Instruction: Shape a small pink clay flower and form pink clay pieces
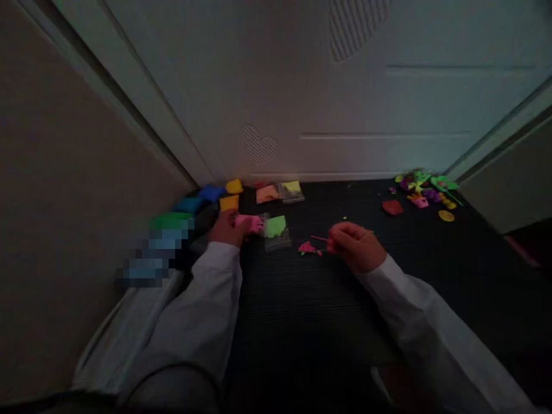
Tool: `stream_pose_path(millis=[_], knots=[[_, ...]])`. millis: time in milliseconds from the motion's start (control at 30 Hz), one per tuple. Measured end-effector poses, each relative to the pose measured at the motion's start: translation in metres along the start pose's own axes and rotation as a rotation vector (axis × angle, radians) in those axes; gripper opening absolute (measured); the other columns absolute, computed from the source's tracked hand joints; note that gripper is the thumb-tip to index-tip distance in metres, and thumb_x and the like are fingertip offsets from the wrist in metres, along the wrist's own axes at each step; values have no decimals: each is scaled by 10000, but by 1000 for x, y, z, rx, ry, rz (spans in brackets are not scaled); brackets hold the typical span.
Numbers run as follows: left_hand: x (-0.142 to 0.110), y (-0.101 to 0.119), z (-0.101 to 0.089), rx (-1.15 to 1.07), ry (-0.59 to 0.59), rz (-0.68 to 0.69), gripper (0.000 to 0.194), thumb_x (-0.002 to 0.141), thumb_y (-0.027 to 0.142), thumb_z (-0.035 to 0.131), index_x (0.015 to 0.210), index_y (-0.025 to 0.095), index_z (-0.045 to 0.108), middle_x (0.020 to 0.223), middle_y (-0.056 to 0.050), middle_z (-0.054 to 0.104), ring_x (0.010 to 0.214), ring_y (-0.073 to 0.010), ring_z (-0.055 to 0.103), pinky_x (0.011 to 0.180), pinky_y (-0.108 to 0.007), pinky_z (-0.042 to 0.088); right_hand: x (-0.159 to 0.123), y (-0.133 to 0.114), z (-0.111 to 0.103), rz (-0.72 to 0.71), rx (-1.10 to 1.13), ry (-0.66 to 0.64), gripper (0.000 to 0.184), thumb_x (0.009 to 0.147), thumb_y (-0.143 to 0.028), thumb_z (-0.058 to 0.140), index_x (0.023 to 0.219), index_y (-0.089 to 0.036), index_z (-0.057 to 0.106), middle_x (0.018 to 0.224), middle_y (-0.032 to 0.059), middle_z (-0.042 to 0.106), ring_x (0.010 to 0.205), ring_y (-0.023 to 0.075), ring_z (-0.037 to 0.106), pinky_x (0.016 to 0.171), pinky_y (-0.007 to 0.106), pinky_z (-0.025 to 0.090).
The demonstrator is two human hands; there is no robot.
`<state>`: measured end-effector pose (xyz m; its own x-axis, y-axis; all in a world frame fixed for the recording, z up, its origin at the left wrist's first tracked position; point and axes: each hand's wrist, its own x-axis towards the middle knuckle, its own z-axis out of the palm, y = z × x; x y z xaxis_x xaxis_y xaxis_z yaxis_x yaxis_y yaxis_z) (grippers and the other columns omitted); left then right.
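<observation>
On the left, my left hand point(227, 229) has its fingers closed on the near end of a small clear packet of pink modelling clay point(250, 223). Right beside that lies a packet of light green clay point(276, 227). My right hand point(356, 246) is closed in a pinch above the dark table. A thin pink stick point(319, 238) juts leftward from its fingertips; the rest of what it grips is hidden by the fingers. Just left of the right hand sits a little pile of pink clay pieces point(307, 248) with small green bits.
Orange point(268, 194) and yellow point(293, 188) clay packets lie by the white panel point(276, 86). Blue point(211, 192), green point(172, 221) and other packets line the left side. Colourful clay flowers point(425, 187) are heaped at far right, near a red piece point(392, 207).
</observation>
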<state>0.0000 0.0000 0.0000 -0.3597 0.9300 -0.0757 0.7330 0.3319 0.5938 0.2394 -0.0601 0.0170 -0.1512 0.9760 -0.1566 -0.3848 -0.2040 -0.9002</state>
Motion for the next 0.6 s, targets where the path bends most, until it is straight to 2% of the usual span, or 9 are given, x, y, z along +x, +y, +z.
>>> stream_pose_path(millis=[100, 167, 267, 333, 367, 433, 467, 533, 600], knots=[[-2, 0, 0, 149, 107, 96, 517, 655, 401, 478, 1113, 169, 418, 945, -58, 584, 827, -198, 549, 736, -303, 410, 2, 1, -6, -70, -93, 47, 101, 614, -274, 631, 663, -195, 593, 524, -50, 578, 474, 58, 507, 471, 188, 370], [-5, 1, 0, 218, 172, 211, 533, 653, 403, 479, 1116, 146, 421, 993, -91, 558, 911, -229, 509, 780, -335, 386, 2, 0, -9, -117, -179, 71, 101, 607, -267, 637, 660, -191, 598, 530, -50, 573, 483, 54, 495, 479, 188, 365], [-17, 7, -2, 277, 277, 466, 512, 665, 385, 474, 1095, 109, 450, 1047, -146, 504, 970, -267, 449, 821, -387, 345, 2, -3, -12, -166, -315, 115, 109, 598, -269, 641, 660, -188, 603, 540, -48, 563, 496, 56, 479, 496, 197, 362], [-31, 14, 0, 248, 314, 691, 427, 690, 350, 466, 1052, 126, 495, 1020, -135, 508, 971, -253, 431, 841, -393, 325, 3, -5, -13, -186, -380, 148, 122, 600, -281, 636, 670, -186, 605, 547, -46, 559, 501, 58, 471, 502, 205, 362], [-39, 18, 2, 214, 292, 822, 358, 701, 322, 465, 1009, 151, 528, 992, -114, 522, 951, -234, 437, 843, -384, 325, 3, -6, -13, -194, -399, 157, 128, 600, -287, 634, 673, -186, 606, 549, -47, 557, 502, 58, 468, 504, 206, 362], [-58, 27, 11, 151, 146, 1078, 239, 718, 264, 464, 921, 203, 574, 937, -57, 554, 925, -195, 444, 855, -357, 324, 3, -7, -13, -204, -415, 157, 134, 600, -292, 633, 676, -184, 605, 555, -47, 556, 506, 57, 467, 510, 206, 368], [-66, 31, 16, 136, 68, 1157, 213, 719, 250, 469, 895, 217, 585, 946, -40, 557, 948, -191, 430, 857, -348, 324, 3, -7, -12, -203, -416, 152, 137, 599, -292, 634, 676, -183, 605, 557, -47, 557, 508, 56, 469, 514, 205, 373], [-80, 38, 26, 100, -16, 1187, 196, 725, 239, 470, 875, 217, 594, 983, -28, 555, 1004, -200, 391, 877, -360, 305, 2, -7, -10, -194, -411, 143, 140, 594, -290, 636, 676, -181, 603, 565, -47, 564, 514, 56, 475, 518, 203, 384], [-88, 41, 34, 109, -61, 1126, 203, 738, 248, 452, 881, 219, 593, 1024, -23, 547, 1033, -218, 365, 881, -395, 285, 1, -7, -8, -187, -404, 134, 133, 594, -283, 636, 672, -181, 602, 577, -46, 571, 524, 56, 483, 525, 200, 394]])
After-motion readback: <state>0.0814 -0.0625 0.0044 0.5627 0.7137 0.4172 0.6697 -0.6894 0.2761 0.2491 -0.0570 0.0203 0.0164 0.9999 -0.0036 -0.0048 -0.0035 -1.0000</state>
